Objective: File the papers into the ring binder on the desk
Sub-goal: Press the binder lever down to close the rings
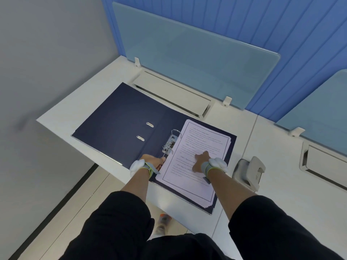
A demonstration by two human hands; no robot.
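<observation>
A dark blue ring binder [120,119] lies open on the white desk [234,177]. A stack of printed papers [199,166] rests on its right half, next to the metal ring mechanism [170,142]. My right hand [201,161] presses flat on the top sheet, fingers spread. My left hand [153,160] sits at the near end of the mechanism, fingers curled around its lever at the papers' left edge. The rings' state is hard to make out.
A grey hole punch [249,172] stands on the desk just right of the binder. Frosted divider panels [197,59] and cable trays [170,94] line the back. The desk's left edge [56,128] runs close to the binder.
</observation>
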